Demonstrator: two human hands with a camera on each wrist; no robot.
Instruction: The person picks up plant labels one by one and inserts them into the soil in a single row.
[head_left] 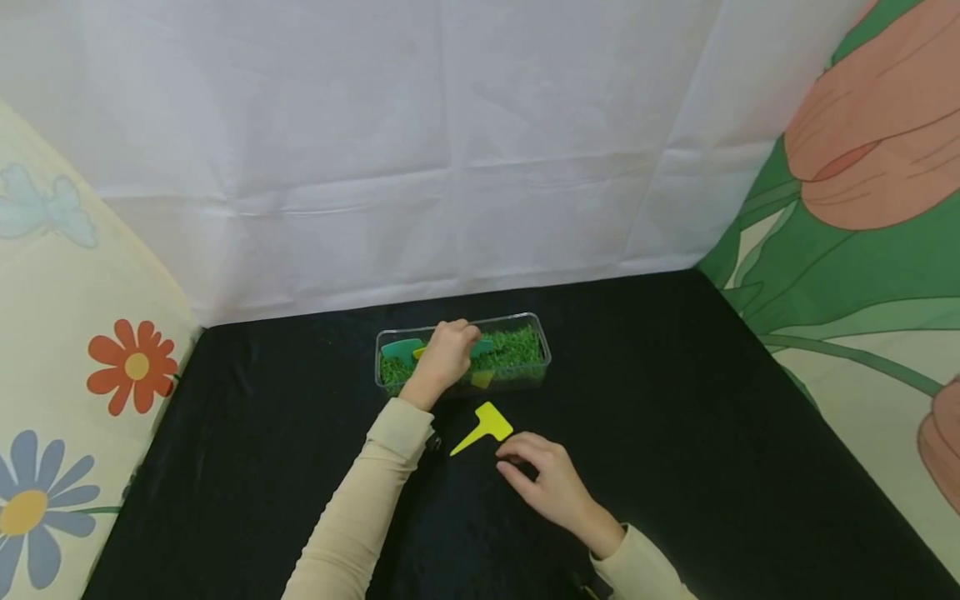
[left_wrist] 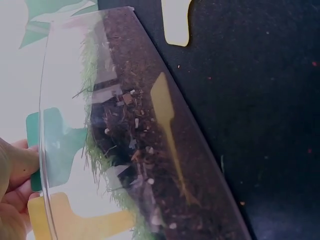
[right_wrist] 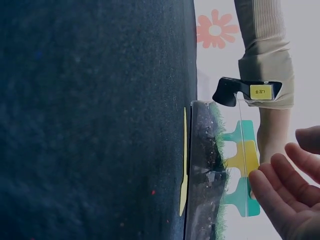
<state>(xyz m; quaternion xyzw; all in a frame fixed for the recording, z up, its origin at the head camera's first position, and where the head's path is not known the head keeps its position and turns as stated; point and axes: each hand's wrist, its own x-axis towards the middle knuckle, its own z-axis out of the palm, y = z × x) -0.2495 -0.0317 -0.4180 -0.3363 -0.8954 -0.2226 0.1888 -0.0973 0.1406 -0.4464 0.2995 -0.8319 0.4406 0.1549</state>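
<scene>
In the head view my left hand (head_left: 445, 357) reaches over a clear planter box (head_left: 538, 367) of dark soil and green grass. Its thumb and fingers pinch the top of a green T-shaped plant label (left_wrist: 34, 170), as the left wrist view shows. Beside that one a yellow plant label (head_left: 418, 353) stands in the grass, with another green label (head_left: 401, 349) to its left. A loose yellow plant label (head_left: 492, 422) lies on the black cloth in front of the box. Just right of it hovers my right hand (head_left: 553, 482), fingers loosely bent and holding nothing.
Black cloth (head_left: 697, 433) covers the table around the box. Behind rises a white backdrop (head_left: 360, 150), with flower-printed cloths at left (head_left: 45, 333) and right (head_left: 885, 275). A black wrist camera (right_wrist: 229, 91) sits on the left sleeve.
</scene>
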